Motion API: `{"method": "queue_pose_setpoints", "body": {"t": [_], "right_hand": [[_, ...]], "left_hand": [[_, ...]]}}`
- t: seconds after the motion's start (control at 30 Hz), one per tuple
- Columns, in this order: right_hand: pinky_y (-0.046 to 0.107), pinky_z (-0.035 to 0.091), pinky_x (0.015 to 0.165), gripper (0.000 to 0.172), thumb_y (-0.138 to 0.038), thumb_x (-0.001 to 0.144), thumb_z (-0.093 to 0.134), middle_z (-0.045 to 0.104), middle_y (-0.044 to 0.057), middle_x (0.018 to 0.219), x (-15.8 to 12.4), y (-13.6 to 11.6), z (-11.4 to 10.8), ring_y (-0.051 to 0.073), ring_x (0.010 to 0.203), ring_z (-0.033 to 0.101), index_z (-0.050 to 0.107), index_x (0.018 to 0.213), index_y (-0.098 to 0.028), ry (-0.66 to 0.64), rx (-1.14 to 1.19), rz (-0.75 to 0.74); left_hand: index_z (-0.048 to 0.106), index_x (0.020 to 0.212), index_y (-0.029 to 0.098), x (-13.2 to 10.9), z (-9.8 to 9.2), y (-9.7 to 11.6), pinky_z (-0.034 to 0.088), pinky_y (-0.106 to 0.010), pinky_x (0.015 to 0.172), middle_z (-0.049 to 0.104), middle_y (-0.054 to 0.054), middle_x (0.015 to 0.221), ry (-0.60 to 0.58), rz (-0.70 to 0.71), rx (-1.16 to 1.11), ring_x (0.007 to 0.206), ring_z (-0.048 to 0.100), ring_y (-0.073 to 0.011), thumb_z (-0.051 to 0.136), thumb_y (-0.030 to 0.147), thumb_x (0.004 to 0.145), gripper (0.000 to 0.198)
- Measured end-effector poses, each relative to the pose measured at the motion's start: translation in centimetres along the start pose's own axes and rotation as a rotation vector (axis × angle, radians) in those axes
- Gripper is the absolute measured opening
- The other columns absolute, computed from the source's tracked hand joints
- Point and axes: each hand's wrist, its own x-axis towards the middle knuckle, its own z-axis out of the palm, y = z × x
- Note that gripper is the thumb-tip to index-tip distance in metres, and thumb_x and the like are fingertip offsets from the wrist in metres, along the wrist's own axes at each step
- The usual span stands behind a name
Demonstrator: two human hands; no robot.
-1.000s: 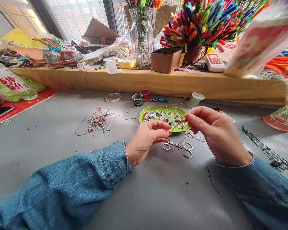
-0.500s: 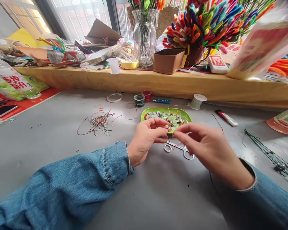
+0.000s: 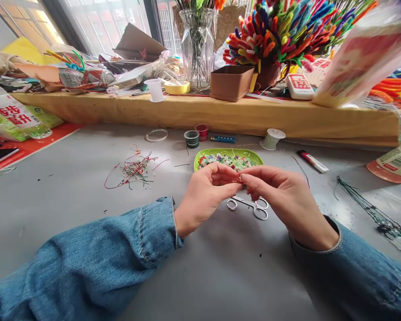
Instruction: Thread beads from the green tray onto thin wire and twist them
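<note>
My left hand (image 3: 205, 194) and my right hand (image 3: 280, 196) meet fingertip to fingertip in front of the bead tray. Both pinch a thin red cord (image 3: 239, 177), most of it hidden by the fingers. Behind them lies the green tray (image 3: 254, 155), filled with small mixed beads (image 3: 220, 160). Below my fingers, flat on the table, is a pair of silver scissors (image 3: 254, 205), partly covered by my right hand. A small silver ring (image 3: 231, 204) lies beside the scissors, left of the handles.
A heap of cord scraps (image 3: 138, 171) lies to the left. Spools of green cord (image 3: 191, 139), red cord (image 3: 202, 132) and white thread (image 3: 273, 138) stand behind the tray. At right are a lighter (image 3: 313, 161), knotted dark cords (image 3: 374, 214) and a bottle (image 3: 394, 162).
My right hand has moved in to the left, and its fingertips now touch those of my left hand at the cord. The whole view has shifted slightly.
</note>
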Motion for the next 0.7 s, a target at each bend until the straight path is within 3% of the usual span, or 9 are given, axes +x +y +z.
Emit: {"method": "queue_pose_setpoints", "body": {"t": [0.13, 0.23, 0.4, 0.53, 0.7], "right_hand": [[0.019, 0.033, 0.040, 0.021, -0.036, 0.073, 0.052, 0.049, -0.003, 0.049, 0.31, 0.33, -0.39, 0.007, 0.044, 0.041, 0.061, 0.079, -0.018, 0.015, 0.057, 0.052], [0.019, 0.035, 0.037, 0.026, -0.038, 0.075, 0.049, 0.048, -0.003, 0.044, 0.25, 0.43, -0.57, 0.007, 0.039, 0.043, 0.058, 0.088, -0.017, -0.049, 0.115, 0.130], [0.020, 0.044, 0.046, 0.022, -0.027, 0.074, 0.052, 0.060, 0.002, 0.064, 0.01, 0.13, -0.45, 0.010, 0.052, 0.055, 0.056, 0.092, -0.016, -0.183, 0.105, 0.185], [0.022, 0.047, 0.055, 0.020, -0.023, 0.073, 0.051, 0.063, 0.002, 0.070, 0.05, 0.07, -0.43, 0.011, 0.062, 0.057, 0.058, 0.092, -0.018, -0.126, 0.080, 0.137], [0.021, 0.045, 0.047, 0.024, -0.030, 0.074, 0.051, 0.060, 0.001, 0.059, -0.01, -0.12, -0.29, 0.010, 0.051, 0.054, 0.058, 0.093, -0.017, -0.108, 0.038, 0.108]], "left_hand": [[0.054, 0.079, 0.012, 0.00, -0.09, 0.14, 0.043, -0.031, 0.078, 0.063, -0.006, 0.083, -0.018, -0.027, -0.074, 0.081, 0.058, -0.0157, 0.063, 0.016, 0.062, 0.019], [0.055, 0.079, 0.011, 0.08, -0.21, 0.18, 0.043, -0.030, 0.077, 0.063, -0.006, 0.083, -0.011, -0.054, -0.110, 0.082, 0.058, -0.0160, 0.062, 0.014, 0.063, 0.018], [0.058, 0.079, 0.012, 0.16, -0.34, 0.08, 0.045, -0.029, 0.072, 0.063, -0.004, 0.081, -0.010, -0.054, -0.138, 0.071, 0.059, -0.0127, 0.063, 0.016, 0.063, 0.018], [0.059, 0.081, 0.012, 0.20, -0.42, -0.01, 0.045, -0.029, 0.071, 0.063, -0.005, 0.080, 0.002, -0.054, -0.131, 0.070, 0.058, -0.0124, 0.064, 0.018, 0.062, 0.021], [0.057, 0.087, 0.013, 0.13, -0.43, -0.01, 0.044, -0.029, 0.071, 0.064, -0.006, 0.079, -0.017, -0.056, -0.114, 0.074, 0.059, -0.0141, 0.063, 0.019, 0.063, 0.026]]}}
